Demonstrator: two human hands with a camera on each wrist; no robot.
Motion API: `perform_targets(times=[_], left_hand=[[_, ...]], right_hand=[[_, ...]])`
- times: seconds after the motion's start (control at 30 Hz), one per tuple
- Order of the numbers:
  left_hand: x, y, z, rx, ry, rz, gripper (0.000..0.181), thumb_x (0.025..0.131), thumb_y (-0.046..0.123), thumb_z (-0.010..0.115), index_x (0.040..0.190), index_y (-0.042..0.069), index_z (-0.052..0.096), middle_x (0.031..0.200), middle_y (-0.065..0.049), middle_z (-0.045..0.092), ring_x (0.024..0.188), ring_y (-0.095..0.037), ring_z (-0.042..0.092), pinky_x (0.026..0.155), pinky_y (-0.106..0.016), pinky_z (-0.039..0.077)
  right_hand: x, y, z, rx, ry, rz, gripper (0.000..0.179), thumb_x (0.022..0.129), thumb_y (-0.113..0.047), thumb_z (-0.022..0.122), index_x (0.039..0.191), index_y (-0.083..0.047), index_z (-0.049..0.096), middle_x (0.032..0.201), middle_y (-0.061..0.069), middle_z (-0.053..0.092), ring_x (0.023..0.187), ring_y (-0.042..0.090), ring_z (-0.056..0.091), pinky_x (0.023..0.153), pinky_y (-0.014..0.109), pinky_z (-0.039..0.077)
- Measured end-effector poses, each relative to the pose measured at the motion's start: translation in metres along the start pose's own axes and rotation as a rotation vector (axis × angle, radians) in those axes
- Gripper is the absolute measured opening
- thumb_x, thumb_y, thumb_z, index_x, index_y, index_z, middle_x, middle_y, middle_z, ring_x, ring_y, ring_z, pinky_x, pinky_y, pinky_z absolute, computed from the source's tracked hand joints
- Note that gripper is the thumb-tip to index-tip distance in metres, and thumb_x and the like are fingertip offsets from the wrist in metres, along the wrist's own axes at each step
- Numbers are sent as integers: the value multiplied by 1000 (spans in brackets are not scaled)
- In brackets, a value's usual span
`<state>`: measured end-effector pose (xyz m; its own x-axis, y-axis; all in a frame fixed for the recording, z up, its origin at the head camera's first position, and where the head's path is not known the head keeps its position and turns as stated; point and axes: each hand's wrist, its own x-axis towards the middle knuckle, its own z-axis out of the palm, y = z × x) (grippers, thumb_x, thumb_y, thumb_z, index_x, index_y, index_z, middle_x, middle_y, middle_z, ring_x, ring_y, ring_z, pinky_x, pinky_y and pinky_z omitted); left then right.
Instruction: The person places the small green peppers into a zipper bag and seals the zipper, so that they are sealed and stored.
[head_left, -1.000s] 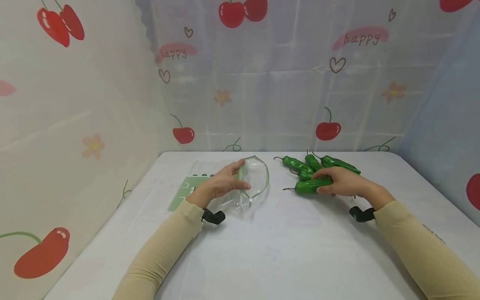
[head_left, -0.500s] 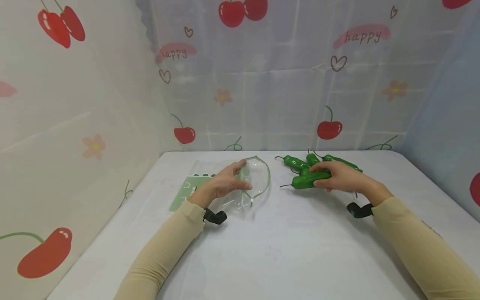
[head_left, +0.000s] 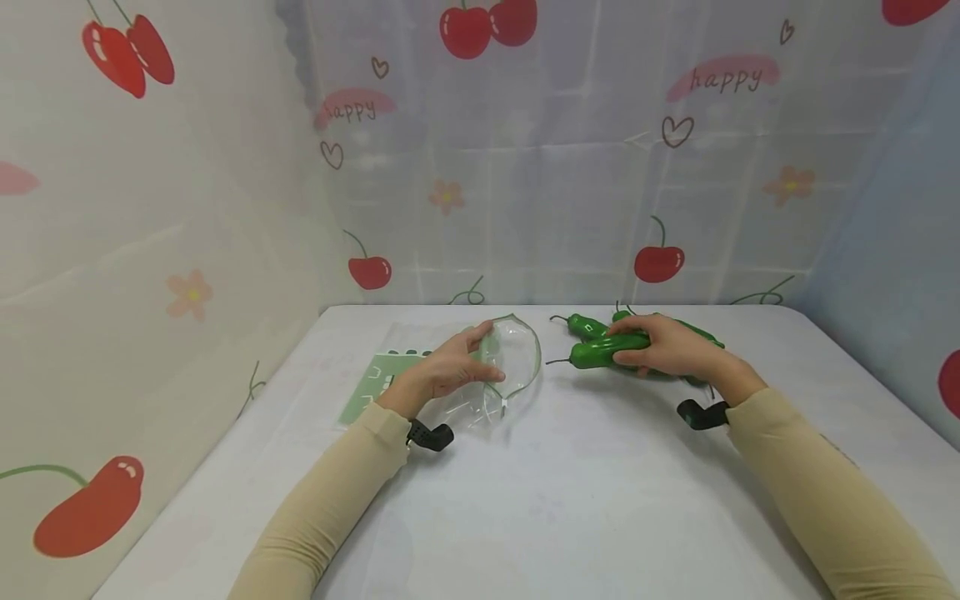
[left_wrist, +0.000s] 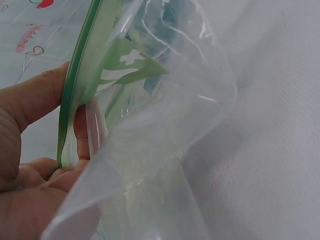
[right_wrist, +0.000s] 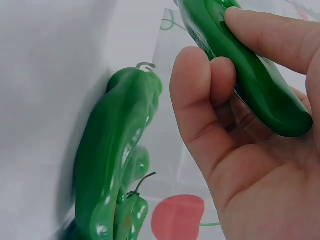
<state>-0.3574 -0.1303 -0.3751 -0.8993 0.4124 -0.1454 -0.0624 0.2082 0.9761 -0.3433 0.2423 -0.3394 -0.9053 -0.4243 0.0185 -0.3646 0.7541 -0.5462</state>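
My left hand (head_left: 450,367) holds a clear zip bag (head_left: 517,354) by its green-edged mouth, which gapes in a loop toward the right. Close up in the left wrist view, thumb and fingers are around the green zip strip (left_wrist: 75,85), and clear film hangs in folds beside them. A glossy green pepper (head_left: 591,356) is in my right hand (head_left: 675,346), its thin stem pointing left toward the bag. Thumb and fingers grip this pepper's smooth body in the right wrist view. Just below and behind it, more green peppers (right_wrist: 110,150) lie partly hidden by the hand.
A green printed panel (head_left: 375,383) of the bag lies flat on the white tablecloth (head_left: 540,517), partly behind the left wrist. Patterned curtains (head_left: 510,167) enclose the back and sides. Each wrist carries a small black camera (head_left: 702,414).
My right hand has lifted the front pepper off the cloth and carried it left and slightly up, across the other peppers. The left hand keeps its place at the bag mouth.
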Motion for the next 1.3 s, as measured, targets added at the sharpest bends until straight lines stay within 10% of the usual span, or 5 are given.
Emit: perform_targets(times=[1.3], left_hand=[[-1, 2, 1, -35, -14, -29, 113, 81, -6, 83, 167, 27, 17, 175, -4, 10, 159, -25, 18, 102, -36, 55]], right_hand=[[60, -41, 40, 94, 6, -109, 43, 95, -27, 76, 135, -19, 64, 121, 9, 69, 75, 20, 68, 73, 34, 55]])
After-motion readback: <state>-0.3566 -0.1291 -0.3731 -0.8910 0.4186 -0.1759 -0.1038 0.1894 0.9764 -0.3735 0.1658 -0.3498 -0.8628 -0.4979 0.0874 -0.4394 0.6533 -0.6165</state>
